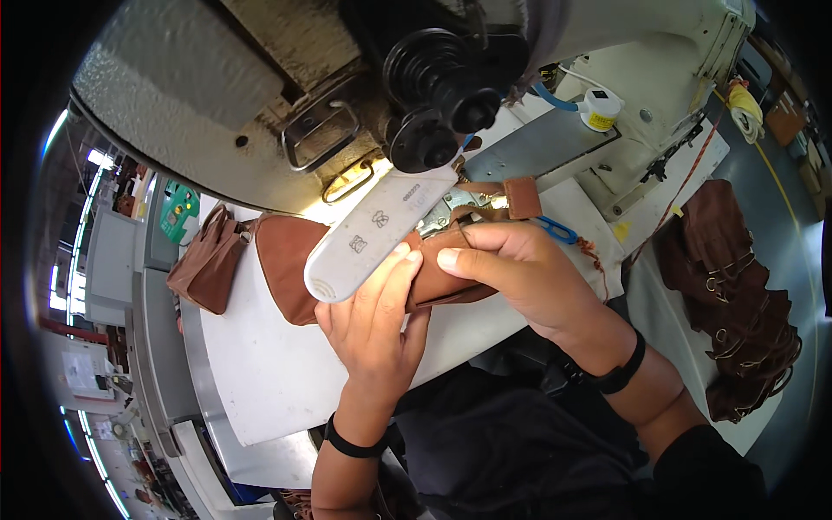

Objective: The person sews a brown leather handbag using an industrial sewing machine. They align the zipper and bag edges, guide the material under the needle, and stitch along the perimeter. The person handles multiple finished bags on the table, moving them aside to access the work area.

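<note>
A brown leather bag lies on the white work surface under a sewing machine. My right hand pinches the near edge of its leather between thumb and fingers. Close beside it, my left hand presses its fingertips on the same leather, fingers together, partly behind a long pale grey rounded cover. That cover hides part of the bag and part of the stitching area. A short leather tab sticks up beyond my right hand, near the machine's metal plate.
Blue-handled scissors and orange threads lie to the right of my hands. Another brown bag stands at the left. Brown leather pieces with metal rings are heaped at the right. A white round container sits on the machine bed.
</note>
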Demonstrator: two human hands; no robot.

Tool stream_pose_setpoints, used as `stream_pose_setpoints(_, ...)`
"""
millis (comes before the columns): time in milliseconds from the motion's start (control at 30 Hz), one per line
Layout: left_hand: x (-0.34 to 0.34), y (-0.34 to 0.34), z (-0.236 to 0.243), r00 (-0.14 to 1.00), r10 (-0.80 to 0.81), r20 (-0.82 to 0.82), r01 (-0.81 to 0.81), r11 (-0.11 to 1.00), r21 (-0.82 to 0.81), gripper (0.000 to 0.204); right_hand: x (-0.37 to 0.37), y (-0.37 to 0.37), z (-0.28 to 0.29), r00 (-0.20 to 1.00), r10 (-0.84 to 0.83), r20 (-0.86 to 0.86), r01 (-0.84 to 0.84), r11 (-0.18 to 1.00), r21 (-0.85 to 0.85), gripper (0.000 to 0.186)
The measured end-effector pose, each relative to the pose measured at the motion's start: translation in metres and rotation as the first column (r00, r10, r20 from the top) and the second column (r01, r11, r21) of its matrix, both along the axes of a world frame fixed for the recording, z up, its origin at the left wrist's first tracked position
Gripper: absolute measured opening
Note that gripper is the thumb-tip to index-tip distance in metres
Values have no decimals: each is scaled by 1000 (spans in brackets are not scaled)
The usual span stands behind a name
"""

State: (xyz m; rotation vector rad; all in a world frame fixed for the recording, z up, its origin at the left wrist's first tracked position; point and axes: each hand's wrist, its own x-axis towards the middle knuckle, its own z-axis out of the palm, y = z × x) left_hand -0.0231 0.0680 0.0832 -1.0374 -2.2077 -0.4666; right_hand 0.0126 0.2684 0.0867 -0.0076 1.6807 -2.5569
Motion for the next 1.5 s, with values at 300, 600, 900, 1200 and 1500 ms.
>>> stream_pose_setpoints(300, -9, -3, 4, 1000, -3, 8, 3, 1000, -13, 62, -7, -9, 8, 995, -102, -3, 102, 995, 17, 28)
stream_pose_setpoints(600, -13, -3, 6, 1000, -4, 24, 4, 1000, -5, 62, -11, -3, 10, 968, -228, -105, 250, 914, 321, 28)
stream_pose_setpoints(900, -14, -5, 6, 1000, -2, -5, 2, 1000, 2, 56, 13, -1, 24, 806, -421, -416, 590, 632, 503, 20)
stream_pose_setpoints(1200, -21, -5, 3, 993, -34, -117, 35, 999, 10, 43, -19, 13, 45, 1000, -22, -8, 22, 999, 40, 17)
stream_pose_setpoints(1500, -29, -5, -2, 982, -61, -181, 60, 998, -6, 40, -20, 13, 43, 999, -41, 3, 41, 999, -6, 18)
